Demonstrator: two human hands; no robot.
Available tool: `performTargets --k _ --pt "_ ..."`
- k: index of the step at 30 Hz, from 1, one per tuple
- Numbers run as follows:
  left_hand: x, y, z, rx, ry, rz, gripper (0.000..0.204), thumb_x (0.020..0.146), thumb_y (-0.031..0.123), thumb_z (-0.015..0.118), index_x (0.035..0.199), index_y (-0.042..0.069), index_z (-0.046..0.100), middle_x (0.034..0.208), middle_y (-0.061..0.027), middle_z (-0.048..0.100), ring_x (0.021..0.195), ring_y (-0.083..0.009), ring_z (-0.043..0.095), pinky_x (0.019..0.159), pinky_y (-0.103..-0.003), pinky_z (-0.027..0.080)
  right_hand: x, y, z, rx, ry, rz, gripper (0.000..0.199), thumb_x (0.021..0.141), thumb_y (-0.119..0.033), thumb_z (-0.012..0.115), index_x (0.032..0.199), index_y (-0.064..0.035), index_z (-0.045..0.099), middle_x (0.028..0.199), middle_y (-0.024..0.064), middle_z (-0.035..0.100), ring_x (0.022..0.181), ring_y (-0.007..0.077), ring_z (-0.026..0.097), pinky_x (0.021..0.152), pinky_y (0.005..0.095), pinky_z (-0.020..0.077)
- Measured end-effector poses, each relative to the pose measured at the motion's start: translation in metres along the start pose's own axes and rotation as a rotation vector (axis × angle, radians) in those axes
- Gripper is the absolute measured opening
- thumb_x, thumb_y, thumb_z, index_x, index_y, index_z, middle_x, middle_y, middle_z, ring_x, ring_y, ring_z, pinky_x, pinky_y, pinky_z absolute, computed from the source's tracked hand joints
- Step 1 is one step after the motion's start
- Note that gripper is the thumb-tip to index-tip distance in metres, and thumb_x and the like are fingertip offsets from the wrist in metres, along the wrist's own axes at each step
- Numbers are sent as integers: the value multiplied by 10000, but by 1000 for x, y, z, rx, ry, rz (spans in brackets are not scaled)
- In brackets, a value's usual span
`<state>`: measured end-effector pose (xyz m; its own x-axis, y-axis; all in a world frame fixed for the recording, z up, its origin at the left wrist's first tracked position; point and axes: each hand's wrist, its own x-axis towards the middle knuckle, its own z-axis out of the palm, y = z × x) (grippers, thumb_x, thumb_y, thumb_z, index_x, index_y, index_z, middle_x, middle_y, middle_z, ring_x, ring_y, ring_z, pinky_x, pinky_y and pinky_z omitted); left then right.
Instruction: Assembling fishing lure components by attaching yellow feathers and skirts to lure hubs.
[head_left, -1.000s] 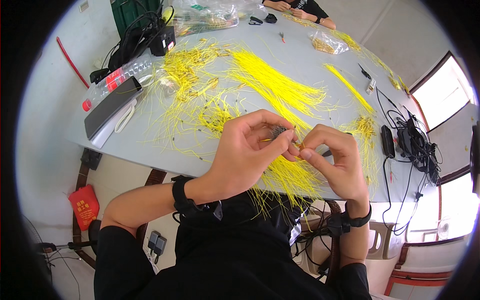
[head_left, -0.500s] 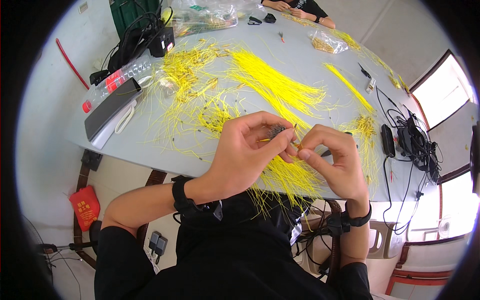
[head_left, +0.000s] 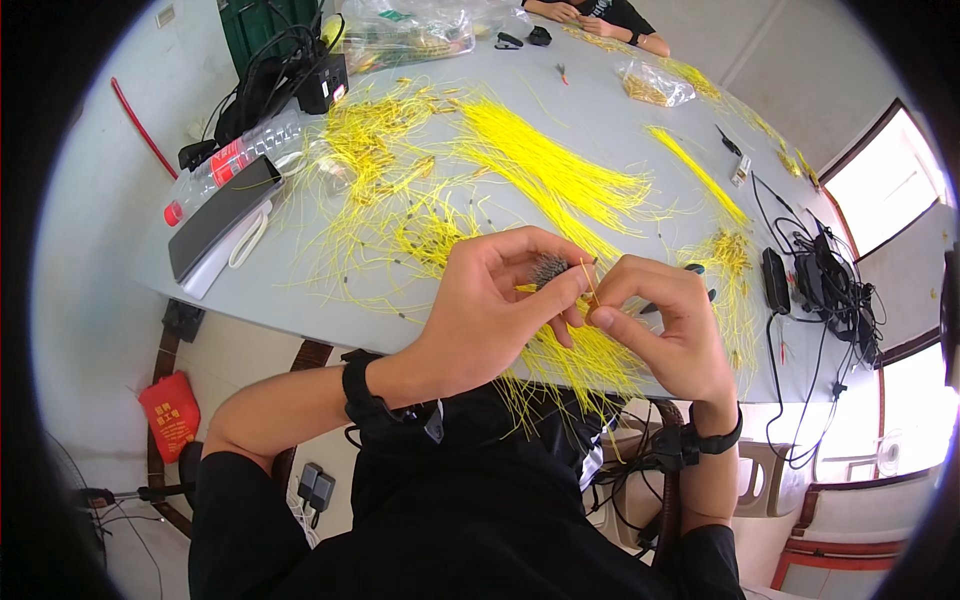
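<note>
My left hand (head_left: 490, 315) is curled around a bristly cluster of small grey-tipped pieces (head_left: 548, 270), with thumb and forefinger pressed together at the front. Facing it, my right hand (head_left: 665, 320) pinches a thin yellow-orange strand (head_left: 590, 285) that spans the gap between both sets of fingertips. Under the hands, loose yellow strands (head_left: 590, 370) spill over the table's near edge. Beyond lies a thick, combed bundle of yellow strands (head_left: 550, 165). A dark-handled tool (head_left: 695, 268) lies partly hidden behind my right hand.
Tangled yellow strands (head_left: 375, 140) cover the left of the grey table (head_left: 310, 310). A plastic bottle (head_left: 240, 155) and a dark flat case (head_left: 225, 220) lie farther left. Black cables and adapters (head_left: 830, 280) crowd the right edge. Across the table, another person's hands (head_left: 580, 18) work near strands.
My hands have drawn slightly apart, and more of the thin strand shows between the fingertips. The grey-tipped cluster has shifted a little in my left hand.
</note>
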<state>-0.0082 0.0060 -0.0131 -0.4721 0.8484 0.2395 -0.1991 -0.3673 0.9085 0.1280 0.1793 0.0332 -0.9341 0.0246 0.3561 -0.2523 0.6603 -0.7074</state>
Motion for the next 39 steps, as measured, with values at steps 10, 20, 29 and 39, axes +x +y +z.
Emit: performTargets --k 10,20,29,39 --pt "-1 2 1 -58 -34 -28 187 1065 88 626 1208 -33 620 1020 -110 701 758 -160 723 602 -303 618 -1 1 3 48 -6 10 79 916 -18 743 910 35 684 872 122 715 784 237 681 761 338 529" --pt "2 2 3 -92 -9 -17 206 1075 107 610 1218 -41 599 970 -110 696 766 -174 731 651 -327 652 -2 2 -3 41 90 -84 71 857 -5 735 851 23 669 1006 124 720 920 235 675 841 356 513" --pt "1 4 5 -66 -2 -20 189 1072 100 616 1197 -42 610 951 -93 688 744 -172 730 651 -311 644 -2 6 -1 62 102 -50 90 866 -34 733 861 32 672 1027 122 712 889 225 660 828 346 502" --pt "1 6 7 -66 -10 -42 181 1070 97 624 1188 -39 615 918 -79 687 721 -163 726 650 -305 632 -2 5 -2 46 96 -54 67 872 -9 737 889 35 689 985 121 708 833 200 641 780 333 495"
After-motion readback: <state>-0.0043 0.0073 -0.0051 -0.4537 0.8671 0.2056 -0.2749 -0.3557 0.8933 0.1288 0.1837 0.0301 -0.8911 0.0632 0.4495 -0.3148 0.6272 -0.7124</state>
